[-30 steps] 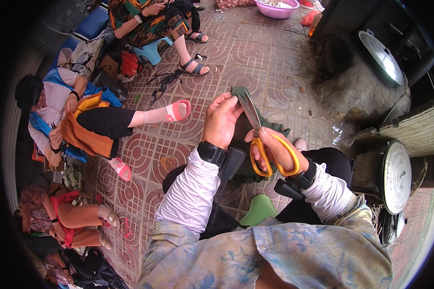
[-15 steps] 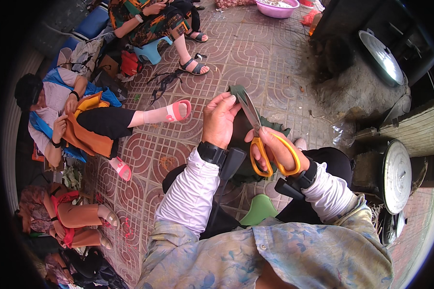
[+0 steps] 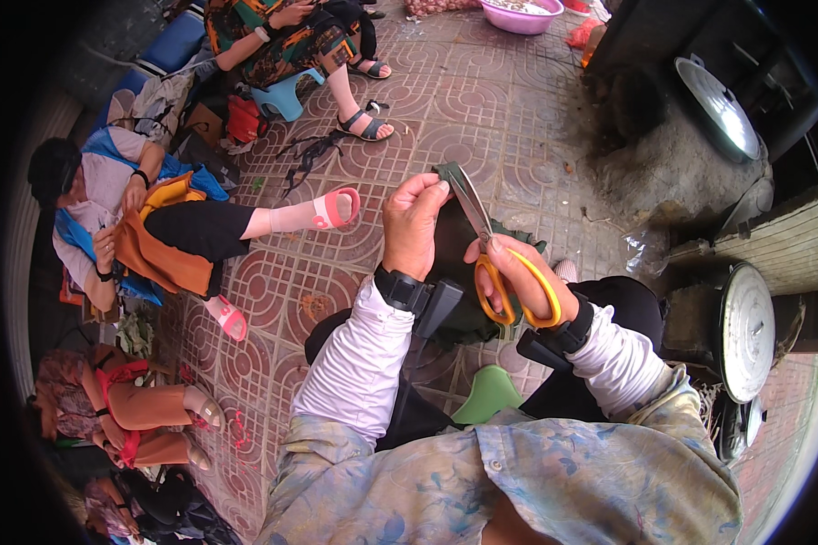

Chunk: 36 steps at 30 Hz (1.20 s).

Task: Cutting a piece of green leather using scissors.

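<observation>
My left hand [image 3: 411, 225] pinches the edge of a dark green cloth [image 3: 454, 254] between thumb and fingers. In my right hand [image 3: 529, 280] is a pair of scissors [image 3: 474, 204] with yellow handles, my fingers and thumb through or around the loops. The long metal blades point up and left, and their tips lie at the cloth's edge beside my left fingertips. Most of the cloth hangs below and behind my hands, over my lap, partly hidden by the hands and scissors.
Under me shows a green stool [image 3: 489, 396]. On the left, several people sit along the wall, one with an orange cloth [image 3: 164, 250]. To the right stand a clay stove [image 3: 654, 168] and a large lidded pot [image 3: 748, 333]. A pink basin [image 3: 522, 18] sits on the far paving.
The scissor blades have drawn closer together at the cloth's edge, and the yellow loops have shifted slightly. My left hand keeps its pinch, almost unmoved.
</observation>
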{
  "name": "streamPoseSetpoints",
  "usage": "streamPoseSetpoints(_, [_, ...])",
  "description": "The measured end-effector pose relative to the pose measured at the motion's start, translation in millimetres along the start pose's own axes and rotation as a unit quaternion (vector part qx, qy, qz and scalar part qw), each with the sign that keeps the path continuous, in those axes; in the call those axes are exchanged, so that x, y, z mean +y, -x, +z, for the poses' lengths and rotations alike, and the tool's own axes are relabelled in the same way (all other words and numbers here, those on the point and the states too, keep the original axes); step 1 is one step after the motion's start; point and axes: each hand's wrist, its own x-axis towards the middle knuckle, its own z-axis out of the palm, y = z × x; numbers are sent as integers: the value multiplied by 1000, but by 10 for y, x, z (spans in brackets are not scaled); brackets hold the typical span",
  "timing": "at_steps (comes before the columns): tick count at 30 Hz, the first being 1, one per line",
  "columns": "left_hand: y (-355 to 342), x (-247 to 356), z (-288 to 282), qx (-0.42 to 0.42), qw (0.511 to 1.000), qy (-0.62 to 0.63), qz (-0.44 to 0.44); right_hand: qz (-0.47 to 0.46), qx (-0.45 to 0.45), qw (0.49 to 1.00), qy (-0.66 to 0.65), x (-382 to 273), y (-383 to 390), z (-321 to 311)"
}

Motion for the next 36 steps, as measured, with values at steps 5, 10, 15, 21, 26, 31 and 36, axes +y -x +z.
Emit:
streamPoseSetpoints(5, [-11,-44,-75,5,999,-36,3,22,23,999,28,-22,8,6])
streamPoseSetpoints(10, [11,29,-4,12,999,-30,7,24,19,999,27,-55,15,14])
streamPoseSetpoints(15, [-14,12,-54,20,999,-41,4,53,2,996,-77,-34,-26,28])
streamPoseSetpoints(21, [-39,-20,-95,21,999,-42,9,52,-21,997,-51,-64,11,-2])
streamPoseSetpoints(26, [-89,-70,-156,57,997,51,-5,53,-14,994,-99,-84,-1,-83])
streamPoseSetpoints(31, [-97,-66,-216,55,997,58,-12,29,-27,988,-149,-87,5,-54])
streamPoseSetpoints(36, [-90,-80,-219,52,997,61,-19,84,-74,986,-122,-70,52,-41])
